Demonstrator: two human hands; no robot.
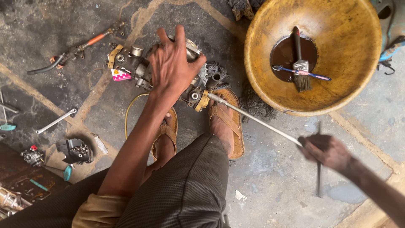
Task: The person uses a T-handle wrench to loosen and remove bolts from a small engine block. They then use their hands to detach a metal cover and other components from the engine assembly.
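Observation:
My left hand [173,63] presses down on top of a grimy metal engine part [139,67] that lies on the concrete floor in front of my sandalled feet [225,122]. My right hand [327,150] grips the end of a long metal wrench bar [257,121]. The bar runs up and left to a fitting [198,98] on the near side of the engine part. My fingers are wrapped around the bar's handle end.
A large yellow bowl [337,99] at upper right holds dark liquid, a paintbrush [300,63] and a toothbrush [301,72]. A spanner [56,121], a black part [76,150], a hose with a fitting [69,52] and small tools lie at left. A thin rod [319,177] lies at right.

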